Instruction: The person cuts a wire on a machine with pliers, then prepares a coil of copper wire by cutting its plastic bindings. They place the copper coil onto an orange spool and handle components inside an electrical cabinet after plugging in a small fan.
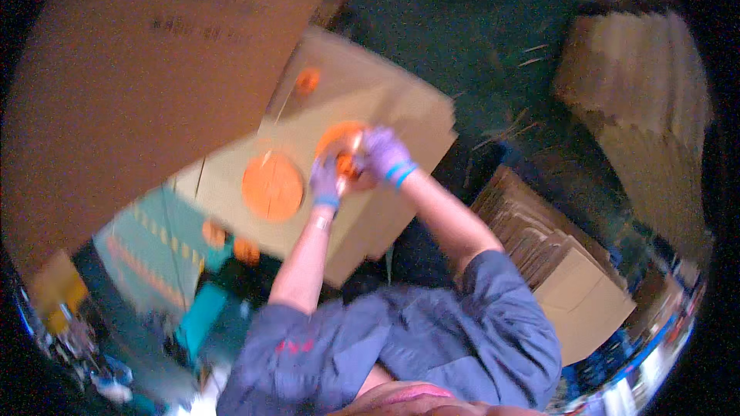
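Note:
Both my hands wear lilac gloves with blue cuffs and meet over a stack of flat cardboard (401,108). Between them is an orange round piece (339,137) with a shiny, clear-looking patch. My left hand (326,179) closes on its near left side, and my right hand (385,152) curls over its right side. A smaller orange part (347,166) shows between the hands; blur hides how it joins the round piece. Just left of my left hand, a flat orange disc (272,186) lies on the cardboard. Farther off on the same stack sits a small orange part (307,80).
A large cardboard box or panel (146,100) rises at the left. More small orange parts (246,250) lie by the stack's near left edge. Folded cardboard sheets (574,293) are piled at the right, with another cardboard stack (640,69) beyond. The floor is dark green.

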